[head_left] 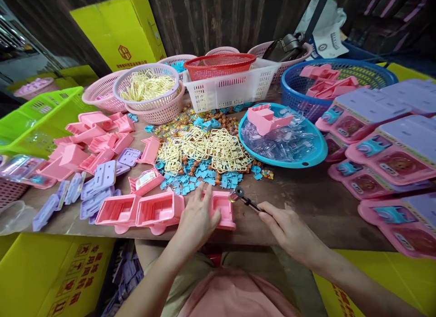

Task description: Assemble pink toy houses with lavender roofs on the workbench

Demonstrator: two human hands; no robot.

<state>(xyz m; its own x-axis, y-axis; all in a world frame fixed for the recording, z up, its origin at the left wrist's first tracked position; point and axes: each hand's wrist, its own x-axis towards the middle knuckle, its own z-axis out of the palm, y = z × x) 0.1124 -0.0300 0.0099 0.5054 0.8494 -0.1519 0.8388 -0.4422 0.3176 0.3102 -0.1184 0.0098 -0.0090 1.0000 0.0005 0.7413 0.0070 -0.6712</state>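
My left hand rests over the left side of a pink plastic box at the table's front edge, fingers across it and thumb inside, holding it. In my right hand is a small hammer with a dark handle. Its head hovers by the upper right corner of that box. Two more open pink boxes, one at far left and one in the middle, stand in line to the left. Behind them lies a pink box with a printed piece inside.
Cream frames, blue clips and brown pieces pile mid-table. A turquoise basin holds clear parts. Finished-looking pink and purple toys stack at right. Purple panels and loose pink boxes lie left; baskets stand behind.
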